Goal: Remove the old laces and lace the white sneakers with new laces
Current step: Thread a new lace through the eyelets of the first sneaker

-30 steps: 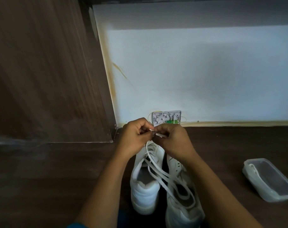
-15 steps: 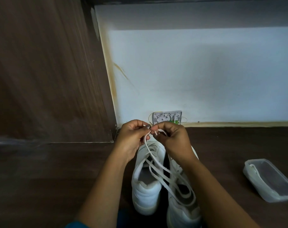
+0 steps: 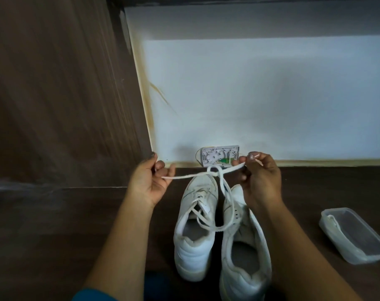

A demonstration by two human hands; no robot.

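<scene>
Two white sneakers stand side by side on the dark wooden floor, toes toward the wall: the left sneaker point(image 3: 195, 227) and the right sneaker point(image 3: 243, 253). A white lace point(image 3: 191, 176) is stretched above their toes with a crossed loop in its middle; more of it hangs down in a loop over the shoes. My left hand point(image 3: 150, 181) pinches the lace's left end. My right hand point(image 3: 260, 177) pinches the right end between thumb and fingers. The left sneaker still carries lacing over its tongue.
A clear plastic container point(image 3: 354, 235) lies on the floor at the right. A small open wall socket box point(image 3: 219, 156) sits at the base of the white wall point(image 3: 271, 94). A brown wooden panel point(image 3: 60, 94) stands at the left.
My hands, close together before, have pulled apart to the sides, drawing the lace taut between them with a crossed loop in the middle.
</scene>
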